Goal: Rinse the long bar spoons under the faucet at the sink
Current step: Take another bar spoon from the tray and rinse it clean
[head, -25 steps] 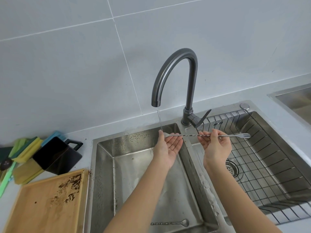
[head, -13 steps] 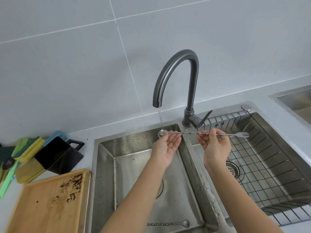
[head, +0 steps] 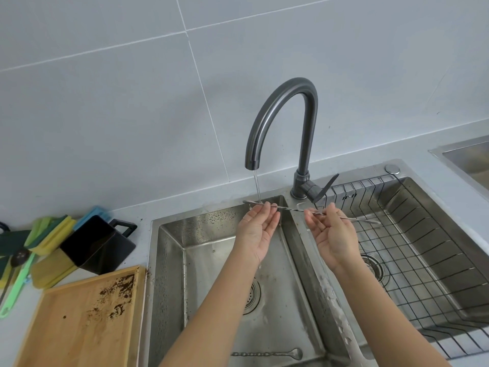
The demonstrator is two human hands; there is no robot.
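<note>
Twisted steel bar spoon, right hand pinching, curved faucet

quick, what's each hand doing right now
Left hand: open, straight fingers touching the bar spoon from below.
Right hand: pinching the bar spoon.

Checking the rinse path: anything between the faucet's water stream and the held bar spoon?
Nothing visible. The thin water stream from the dark grey gooseneck faucet falls unobstructed onto the long twisted steel bar spoon, just beyond the fingertips of the left hand.
</note>
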